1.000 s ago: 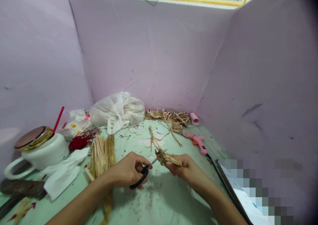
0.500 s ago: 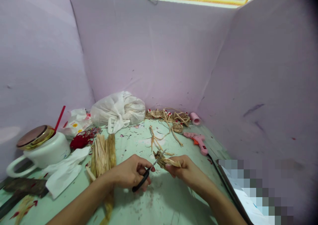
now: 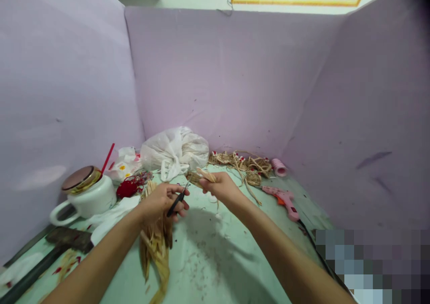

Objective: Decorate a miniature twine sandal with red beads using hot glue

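Observation:
My left hand (image 3: 158,205) is closed around small black-handled scissors (image 3: 176,204), whose tips point up and to the right. My right hand (image 3: 221,185) is raised over the table and pinches a short bundle of dried, straw-coloured fibre strips (image 3: 194,177). The bundle's brownish end points left, a little above the scissor tips and apart from them as far as I can see. Beneath my left hand and forearm lies a pile of long dried plant strips (image 3: 157,250), partly hidden by them.
On the left stand a white mug (image 3: 92,199) with a lid and a hammer (image 3: 69,239). Red thread (image 3: 129,187) and a white plastic bag (image 3: 176,154) lie behind. Braided cord (image 3: 253,165), a pink spool (image 3: 279,167) and a pink glue gun (image 3: 282,199) are at the right. Purple walls (image 3: 235,80) enclose the table.
My right hand has lifted the bundle up and away to the far side. My left hand, still with the scissors, has moved up and left. The view has shifted left.

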